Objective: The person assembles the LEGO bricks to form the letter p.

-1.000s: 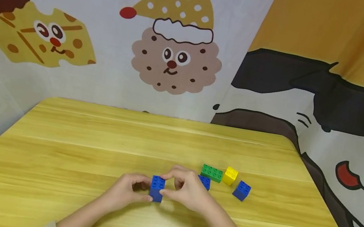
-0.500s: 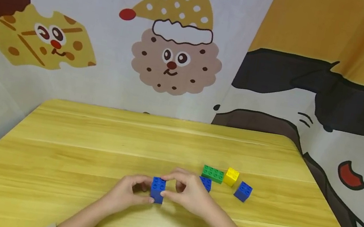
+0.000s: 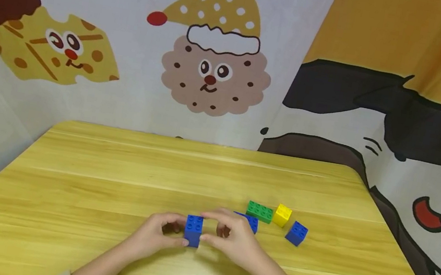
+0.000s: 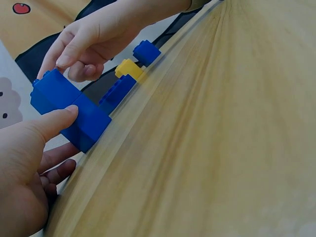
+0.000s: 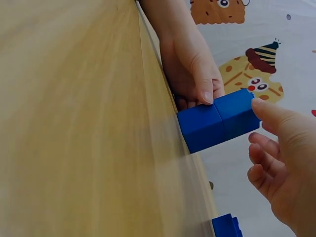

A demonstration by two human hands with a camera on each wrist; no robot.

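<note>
Two blue bricks (image 3: 193, 232) (image 4: 71, 111) (image 5: 219, 121) stand stacked upright on the wooden table, a seam between them and studs on top. The left hand (image 3: 158, 234) (image 4: 29, 173) (image 5: 190, 66) grips the lower one from the left, thumb on the near side and fingers partly hidden behind. At the upper right of the stack is the right hand (image 3: 236, 240) (image 4: 101, 37) (image 5: 291, 158), its thumb and index finger apart beside the top edge with the grip loosened; whether a fingertip still touches is hard to tell.
Behind the right hand lies another blue brick (image 3: 252, 223) (image 4: 117, 93), partly covered. Farther back and to the right are a green brick (image 3: 259, 211), a yellow brick (image 3: 282, 215) (image 4: 128, 69) and a small blue brick (image 3: 297, 233) (image 4: 146, 53). A printed cloth (image 3: 120, 106) hangs behind the table (image 3: 111, 163).
The right thumb and index finger have come off the top of the stack, slightly to the right, uncovering its upper right edge. The left hand keeps its grip; the head view has shifted slightly.
</note>
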